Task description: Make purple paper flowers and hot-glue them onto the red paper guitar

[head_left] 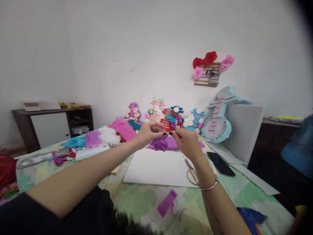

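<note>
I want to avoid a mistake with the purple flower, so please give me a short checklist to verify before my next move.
1. Purple flower supported: ok, it hangs under the fingertips of the left hand.
2. Right hand gripping it too: cannot tell, its fingertips are close by but the detail is too small.
3. Flower's layers firmly fixed: cannot tell.
4. Scissors nearby: ok, by the right wrist, at the edge of the white board.
5. Phone off the board: ok, to its right.
6. Loose scraps tidied away: not ok, a purple strip lies in front of the board.
</note>
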Demonstrator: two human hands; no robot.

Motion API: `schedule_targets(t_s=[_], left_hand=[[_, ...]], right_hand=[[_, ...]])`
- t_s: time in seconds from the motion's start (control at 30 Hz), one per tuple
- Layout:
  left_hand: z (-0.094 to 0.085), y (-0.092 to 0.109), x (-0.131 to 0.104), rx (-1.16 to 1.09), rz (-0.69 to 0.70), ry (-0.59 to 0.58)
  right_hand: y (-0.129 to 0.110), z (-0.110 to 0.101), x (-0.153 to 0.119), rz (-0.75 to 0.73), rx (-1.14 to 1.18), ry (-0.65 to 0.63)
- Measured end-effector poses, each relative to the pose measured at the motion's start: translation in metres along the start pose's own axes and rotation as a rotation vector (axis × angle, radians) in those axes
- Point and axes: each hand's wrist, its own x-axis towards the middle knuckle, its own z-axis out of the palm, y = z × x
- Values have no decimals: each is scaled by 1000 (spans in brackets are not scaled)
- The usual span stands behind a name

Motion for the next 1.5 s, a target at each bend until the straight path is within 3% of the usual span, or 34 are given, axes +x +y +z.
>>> schedule_targets(t_s=[0.47,0.77,1.33,1.5], left_hand=[[-1,-3,1,81,67,-28],[-1,-3,0,81,71,-53],[3,1,-2,54,57,-49],[2,-1,-1,41,53,-51]], right_hand=[[-7,0,1,99,43,-39],[-7,1,2,180,107,20],[-7,-2,2,142,78,-58],[-9,-2,2,147,83,-12]])
